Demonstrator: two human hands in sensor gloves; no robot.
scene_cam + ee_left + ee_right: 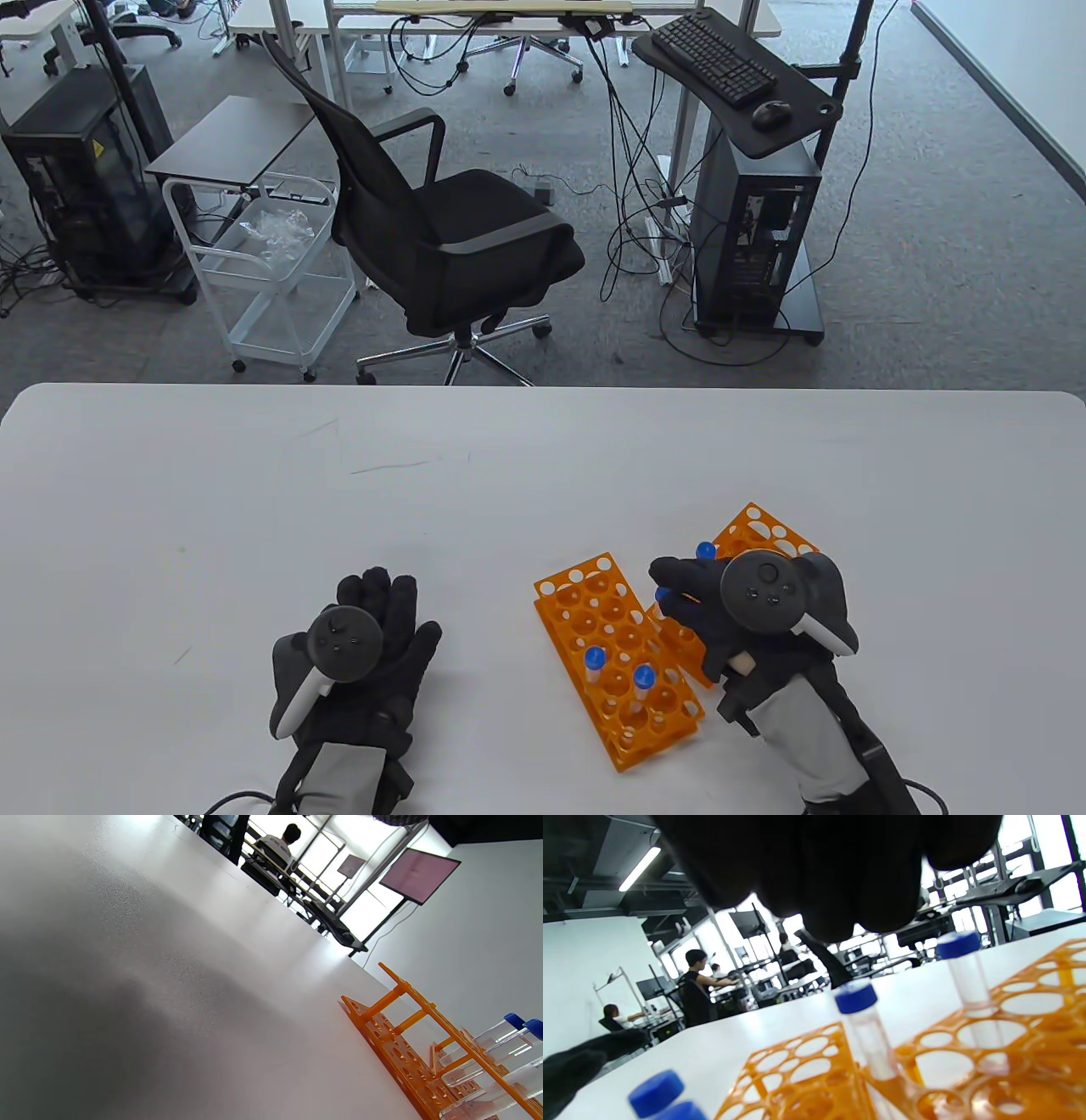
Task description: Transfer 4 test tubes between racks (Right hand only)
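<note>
Two orange racks stand side by side on the white table. The left rack (594,624) holds two blue-capped test tubes (594,660), also seen in the left wrist view (500,1031). The right rack (759,535) holds two tubes; one cap (705,550) shows by my knuckles. My right hand (679,594) hovers over the right rack's near-left end. In the right wrist view its fingers (831,878) hang just above one tube (859,1001) without touching it, and the thumb (568,1069) is spread wide. The second tube (961,955) stands behind. My left hand (365,645) lies flat on the table, empty.
The table's far edge (543,389) lies well beyond the racks. An office chair (441,229), a white cart (271,272) and a computer stand (755,221) are on the floor behind it. The left rack's frame shows in the left wrist view (403,1052).
</note>
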